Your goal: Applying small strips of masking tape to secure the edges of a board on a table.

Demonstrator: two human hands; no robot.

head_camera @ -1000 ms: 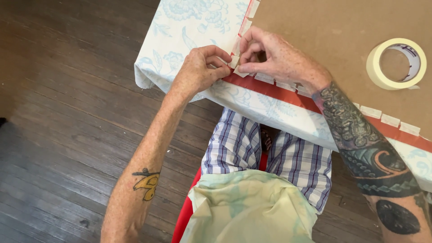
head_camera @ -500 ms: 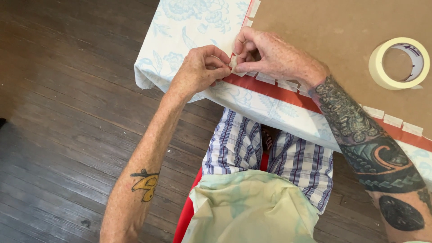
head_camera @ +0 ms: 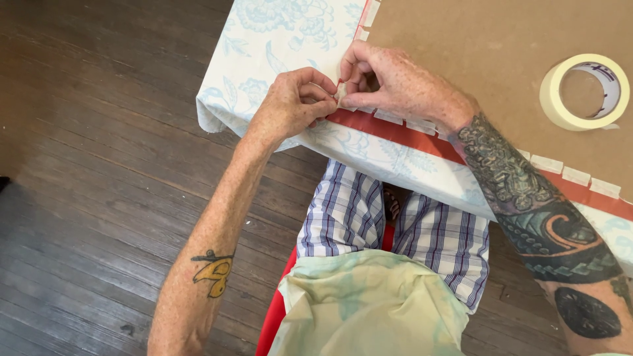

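My left hand and my right hand meet at the near corner of a brown board that lies on a table under a pale blue flowered cloth. Between the fingertips of both hands is a small piece of cream masking tape, pinched just above the board's red edge strip. Several short tape tabs line that red edge to the right. Part of the tape piece is hidden by my fingers.
A roll of cream masking tape lies on the board at the right. The cloth hangs over the table's edge. Dark wooden floorboards fill the left. My lap in plaid shorts and a red seat sit below the table edge.
Both hands have shifted slightly and lifted the small tape piece a little off the red edge; the fingers have closed tighter around it.
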